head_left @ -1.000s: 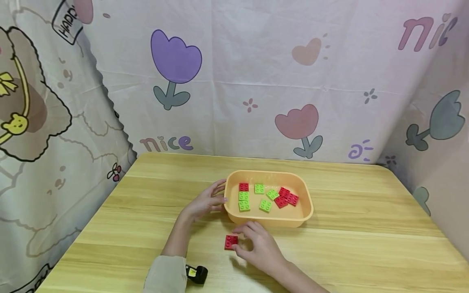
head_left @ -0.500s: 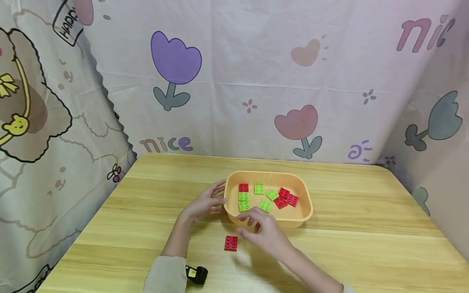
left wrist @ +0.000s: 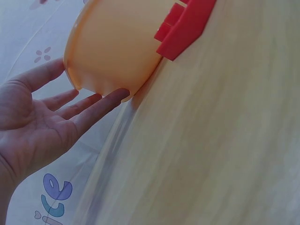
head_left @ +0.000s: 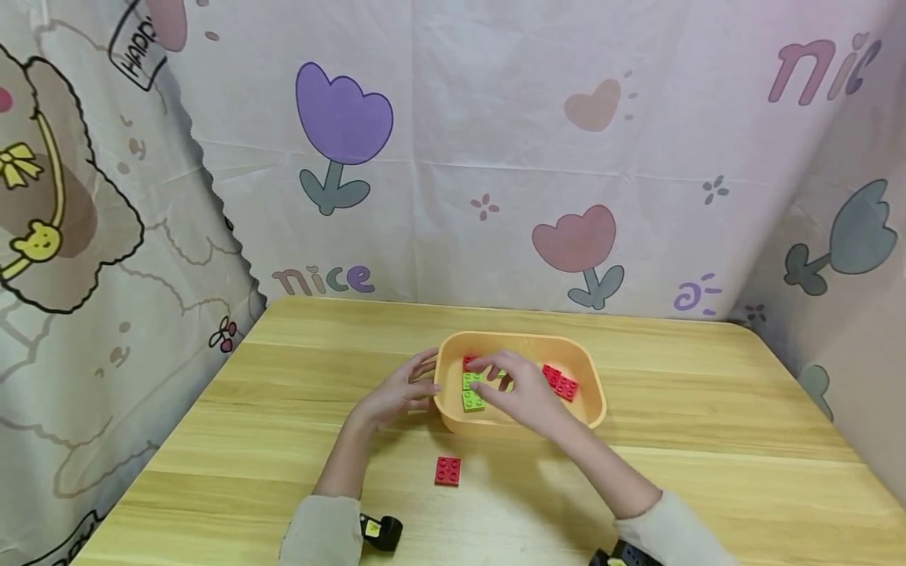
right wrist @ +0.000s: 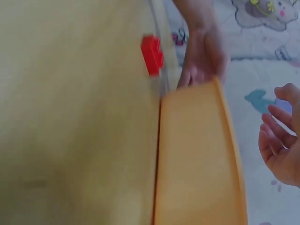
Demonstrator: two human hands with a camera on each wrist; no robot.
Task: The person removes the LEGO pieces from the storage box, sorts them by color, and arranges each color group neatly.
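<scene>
A shallow orange plastic tub (head_left: 488, 426) stands on the wooden table with green and red toy bricks inside. My left hand (head_left: 398, 395) touches its left end; the left wrist view shows the fingers (left wrist: 101, 110) fairly straight against the wall. Over the tub hovers my right hand (head_left: 525, 393), thumb and fingers apart and loosely bent, nothing between them. It hides several of the bricks. Green bricks (head_left: 473, 401) show left of it and red bricks (head_left: 565, 388) right of it. One red brick (head_left: 447, 472), studs up, lies on the table in front of the tub.
Black wrist cameras, the left one (head_left: 383, 534) and the right one (head_left: 626, 554), sit by the light sleeves. A printed cloth (head_left: 453, 157) hangs behind the table (head_left: 679, 487) and along its sides.
My right hand has left the spot beside the red brick on the table and moved forward over the tub. That brick stays put. My left hand keeps its place at the tub's end.
</scene>
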